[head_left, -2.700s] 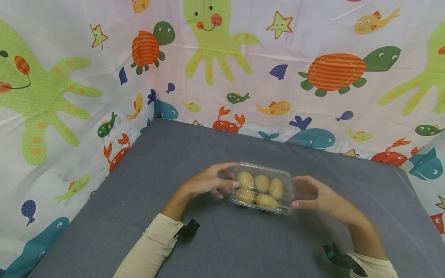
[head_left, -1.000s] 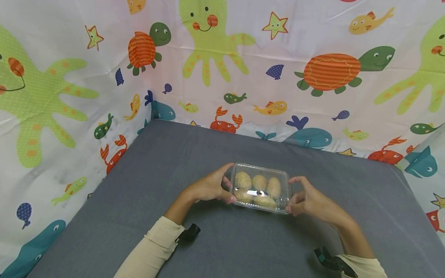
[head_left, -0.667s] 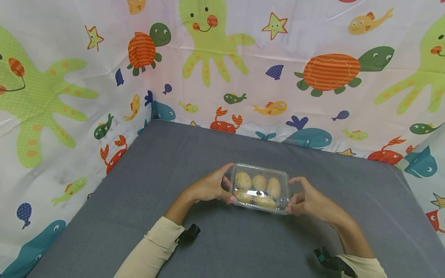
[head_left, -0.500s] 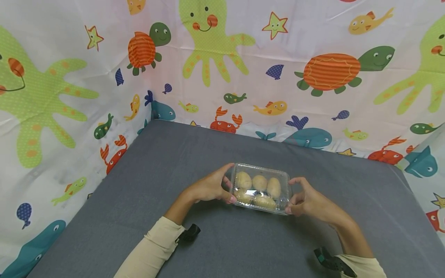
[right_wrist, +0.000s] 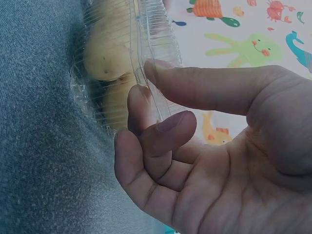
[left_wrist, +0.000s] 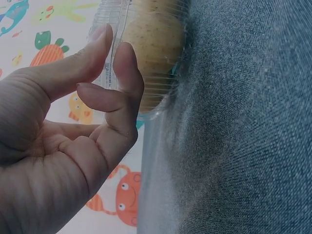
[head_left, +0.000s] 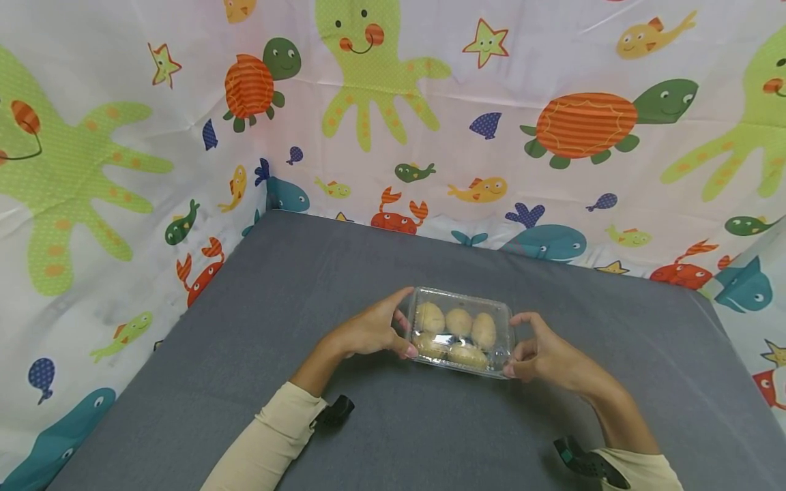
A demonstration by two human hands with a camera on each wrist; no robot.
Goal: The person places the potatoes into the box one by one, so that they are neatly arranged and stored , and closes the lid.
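Observation:
A clear plastic clamshell container (head_left: 463,296), lid closed, sits on the grey cloth in the middle of the head view. Inside are several potatoes (head_left: 484,332), also visible through the ribbed wall in the left wrist view as a potato (left_wrist: 153,44). My left hand (head_left: 368,332) pinches the container's left end, with the thumb on the rim near the front corner. On the opposite end my right hand (head_left: 549,353) pinches the rim between thumb and curled fingers. In the right wrist view, the thumb (right_wrist: 209,87) lies over the rim and the fingers are below it.
Grey cloth (head_left: 295,273) covers the table. A white curtain (head_left: 552,41) printed with sea animals hangs behind and on the left. Each wrist wears a black strap device, the left one (head_left: 334,412) and the right one (head_left: 580,460).
Earlier both hands hovered at the container's ends with fingers spread; they then closed on its rim. Since about one second ago the hands and container have stayed nearly still.

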